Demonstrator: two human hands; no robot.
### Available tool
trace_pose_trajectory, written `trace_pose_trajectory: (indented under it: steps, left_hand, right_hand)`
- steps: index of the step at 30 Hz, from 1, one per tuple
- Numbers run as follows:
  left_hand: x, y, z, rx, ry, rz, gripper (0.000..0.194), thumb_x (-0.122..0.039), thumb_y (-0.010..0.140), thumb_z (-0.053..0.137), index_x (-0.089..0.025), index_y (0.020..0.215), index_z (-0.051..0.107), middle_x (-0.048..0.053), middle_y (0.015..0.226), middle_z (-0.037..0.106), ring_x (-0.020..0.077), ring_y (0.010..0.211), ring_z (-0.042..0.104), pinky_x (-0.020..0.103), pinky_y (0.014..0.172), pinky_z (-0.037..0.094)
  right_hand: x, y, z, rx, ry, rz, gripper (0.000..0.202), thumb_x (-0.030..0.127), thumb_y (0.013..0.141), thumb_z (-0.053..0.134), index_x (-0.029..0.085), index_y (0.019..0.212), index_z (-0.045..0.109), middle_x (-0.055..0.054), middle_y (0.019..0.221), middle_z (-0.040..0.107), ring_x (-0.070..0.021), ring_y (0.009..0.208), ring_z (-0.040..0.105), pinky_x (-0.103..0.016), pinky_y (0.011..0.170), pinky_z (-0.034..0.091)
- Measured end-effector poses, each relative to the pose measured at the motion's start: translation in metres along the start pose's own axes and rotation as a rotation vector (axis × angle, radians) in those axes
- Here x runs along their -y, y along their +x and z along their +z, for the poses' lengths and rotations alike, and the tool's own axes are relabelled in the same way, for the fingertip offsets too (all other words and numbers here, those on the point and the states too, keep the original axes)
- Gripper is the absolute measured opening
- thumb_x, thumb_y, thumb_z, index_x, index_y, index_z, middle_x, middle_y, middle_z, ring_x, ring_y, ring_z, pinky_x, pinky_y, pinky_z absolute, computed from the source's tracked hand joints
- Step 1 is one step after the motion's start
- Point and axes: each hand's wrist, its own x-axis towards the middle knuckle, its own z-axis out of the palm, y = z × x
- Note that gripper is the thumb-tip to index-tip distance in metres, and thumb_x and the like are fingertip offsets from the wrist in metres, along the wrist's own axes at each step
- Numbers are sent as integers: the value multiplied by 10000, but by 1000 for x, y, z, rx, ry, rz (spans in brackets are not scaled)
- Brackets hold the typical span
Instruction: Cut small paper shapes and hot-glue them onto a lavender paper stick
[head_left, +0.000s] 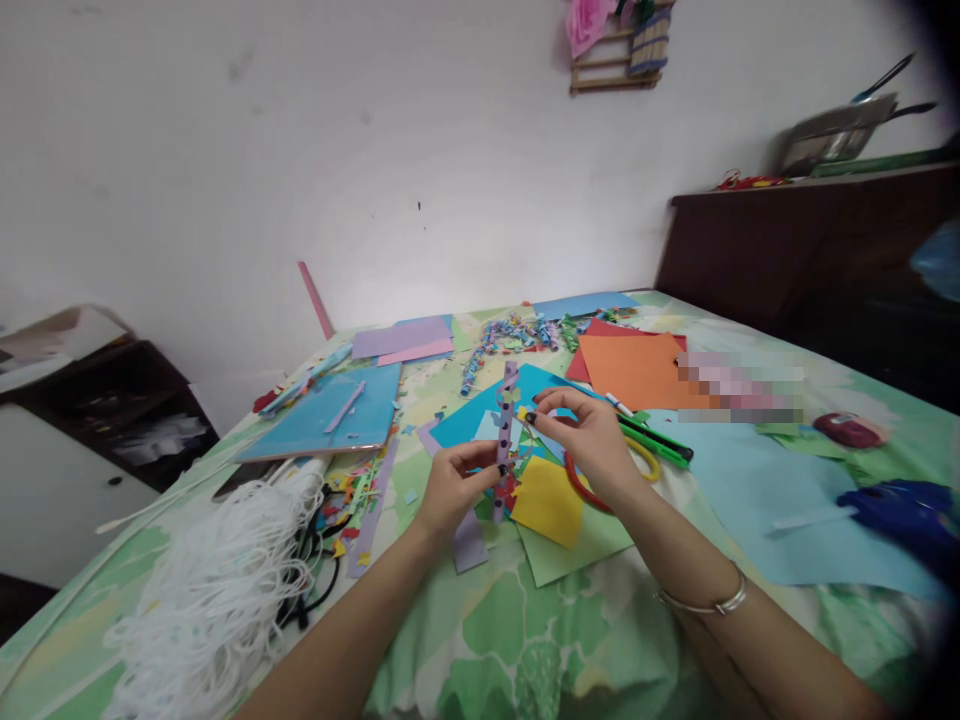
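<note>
My left hand [466, 485] is closed around a lilac paper tube [504, 425] with dark dots, held upright over the paper pile. Small pale pieces stick to the tube's upper part. Beside the tube's top, my right hand [581, 435] pinches a small yellow piece [523, 412] between thumb and forefinger. Below the hands lie a yellow paper square [550, 500], a light green sheet [570, 548] and blue paper [465, 420]. Scissors with red and yellow handles [645, 455] lie partly hidden under my right hand, near a green cutter [660, 440].
White cord [202, 600] is heaped at the left, near a blue folder [330, 410]. Decorated tubes [480, 350] lie at the back. Orange paper [626, 370] and a light blue sheet [757, 510] spread rightward, with a blue glue gun [900, 510] at the right edge.
</note>
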Motion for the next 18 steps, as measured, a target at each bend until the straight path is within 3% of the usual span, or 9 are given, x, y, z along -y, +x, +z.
trace_pose_trajectory:
  steps: [5,10,18]
  left_hand:
    - [2,0,-2,11,-6,-40,238,-175,590,714,-146,822,757,70,827,736,203,751,666,298,706,527]
    - [6,0,-4,7,1,-59,288,-207,578,759,-140,858,748,77,808,731,200,721,667,295,672,531]
    - [6,0,-5,67,79,-37,373,-273,566,805,-112,897,741,114,842,731,227,758,670,323,684,543]
  right_hand:
    - [-2,6,-12,-108,177,56,157,303,649,712,175,698,636,-22,724,625,-149,685,565,-283,655,447]
    - [-5,10,-21,-117,352,69,162,293,634,743,180,692,644,-15,714,631,-147,689,576,-289,671,465]
    - [-5,12,-23,-132,313,96,144,267,628,741,176,666,637,-30,766,654,-153,724,591,-300,701,475]
